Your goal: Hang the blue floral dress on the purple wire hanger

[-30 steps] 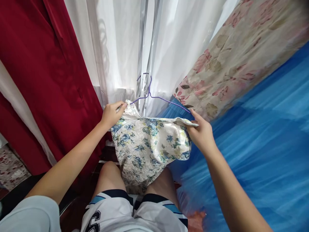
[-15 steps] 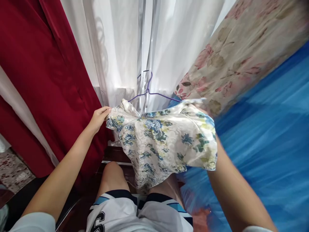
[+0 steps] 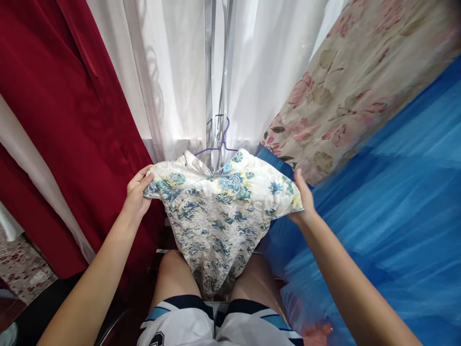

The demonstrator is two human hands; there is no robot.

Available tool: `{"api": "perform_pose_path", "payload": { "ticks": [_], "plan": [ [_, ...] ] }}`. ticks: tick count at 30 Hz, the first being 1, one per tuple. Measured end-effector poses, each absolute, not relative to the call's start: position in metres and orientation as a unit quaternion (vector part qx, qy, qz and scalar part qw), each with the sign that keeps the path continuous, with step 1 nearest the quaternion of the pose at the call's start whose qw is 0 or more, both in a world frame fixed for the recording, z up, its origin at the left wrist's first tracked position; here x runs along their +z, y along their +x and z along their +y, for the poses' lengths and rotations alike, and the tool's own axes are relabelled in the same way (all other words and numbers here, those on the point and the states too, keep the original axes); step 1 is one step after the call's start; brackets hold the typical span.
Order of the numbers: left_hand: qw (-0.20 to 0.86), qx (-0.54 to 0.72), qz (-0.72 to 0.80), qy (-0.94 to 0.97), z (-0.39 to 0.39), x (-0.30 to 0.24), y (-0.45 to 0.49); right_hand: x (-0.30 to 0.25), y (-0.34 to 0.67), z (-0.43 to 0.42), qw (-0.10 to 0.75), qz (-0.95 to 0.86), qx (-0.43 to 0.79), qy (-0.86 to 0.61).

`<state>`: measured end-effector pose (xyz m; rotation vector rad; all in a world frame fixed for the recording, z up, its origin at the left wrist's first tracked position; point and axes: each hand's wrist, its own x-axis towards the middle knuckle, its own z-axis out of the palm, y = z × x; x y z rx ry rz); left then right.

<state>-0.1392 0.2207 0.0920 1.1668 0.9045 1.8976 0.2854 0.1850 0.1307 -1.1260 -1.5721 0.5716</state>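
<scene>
A short-sleeved white blouse (image 3: 223, 216) with blue, green and yellow flowers is spread out in front of me on a purple hanger (image 3: 226, 132). Only the hook and part of the hanger's arms show above the neckline. My left hand (image 3: 139, 190) pinches the left sleeve end between thumb and fingers. At the opposite sleeve end is my right hand (image 3: 304, 199), its thumb upright at the edge and its fingers hidden behind the cloth. The lower part of the blouse hangs between my knees.
White curtains (image 3: 180, 72) hang straight ahead, with a dark red curtain (image 3: 72, 120) at the left. To the right are a beige floral cloth (image 3: 324, 96) and blue gauzy fabric (image 3: 389, 202). Something black with a curved edge (image 3: 50, 307) stands at lower left.
The right sleeve has come down and inward, and the right hand now shows at its edge instead of behind it. The blouse faces me more squarely; the left hand has shifted slightly left.
</scene>
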Motion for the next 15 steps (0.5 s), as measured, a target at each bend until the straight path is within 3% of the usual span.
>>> {"api": "perform_pose_path", "payload": {
  "ticks": [5, 9, 12, 15],
  "plan": [
    [0.223, 0.736, 0.323, 0.552, 0.218, 0.147, -0.13, 0.147, 0.288, 0.158, 0.577, -0.565, 0.376, -0.455],
    [0.009, 0.634, 0.372, 0.678, 0.207, 0.175, -0.105, 0.147, 0.283, 0.137, 0.662, -0.496, 0.341, -0.445],
    [-0.146, 0.523, 0.407, 0.735, 0.2, 0.161, -0.079, 0.123, 0.274, 0.102, 0.662, -0.516, 0.302, -0.452],
    [-0.101, 0.476, 0.386, 0.784, 0.202, 0.123, -0.053, 0.095, 0.264, 0.052, 0.604, -0.619, 0.279, -0.418]
  ]
}}
